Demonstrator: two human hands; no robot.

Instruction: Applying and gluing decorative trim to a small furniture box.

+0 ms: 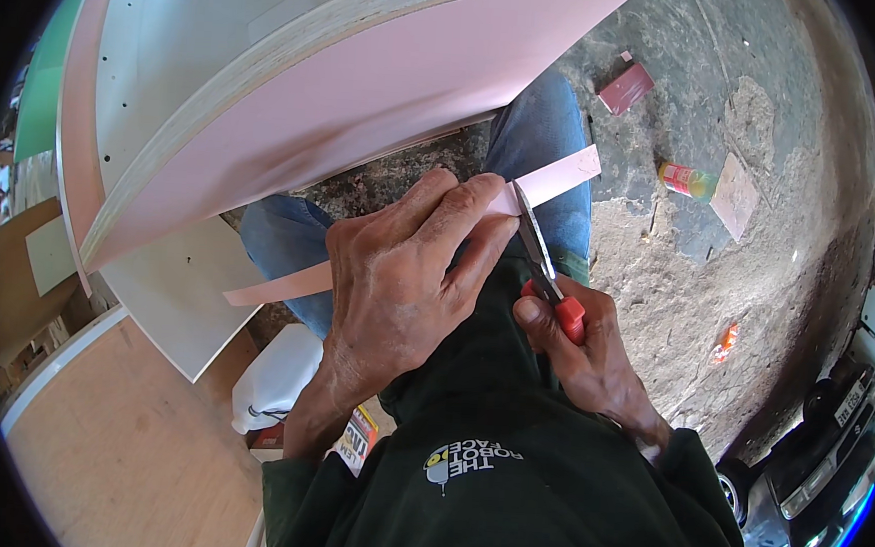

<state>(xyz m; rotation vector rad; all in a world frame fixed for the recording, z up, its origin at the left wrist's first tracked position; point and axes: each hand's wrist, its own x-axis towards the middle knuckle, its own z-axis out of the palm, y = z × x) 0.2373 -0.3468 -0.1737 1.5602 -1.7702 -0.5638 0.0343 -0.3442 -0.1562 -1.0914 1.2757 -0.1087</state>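
My left hand (398, 256) pinches a long, thin pink strip (562, 176) between thumb and fingers. One end of the strip sticks out to the upper right over my knee; the other end hangs out past the left side of the hand. In my right hand (593, 358) is a pair of scissors (539, 250) with red handles, the fingers wrapped round the grips. Its blades lie across the strip, right beside my left fingertips. Whether the blades have cut into the strip I cannot tell. Behind my hands stands a large panel (338, 97) with a pink face.
On the concrete floor to the right lie a dark red block (626, 89), a bottle (688, 181), a pale flat piece (735, 196) and an orange wrapper (725, 343). Wooden boards (146, 446) and a white plastic container (279, 376) are at left. A car (826, 468) stands at far right.
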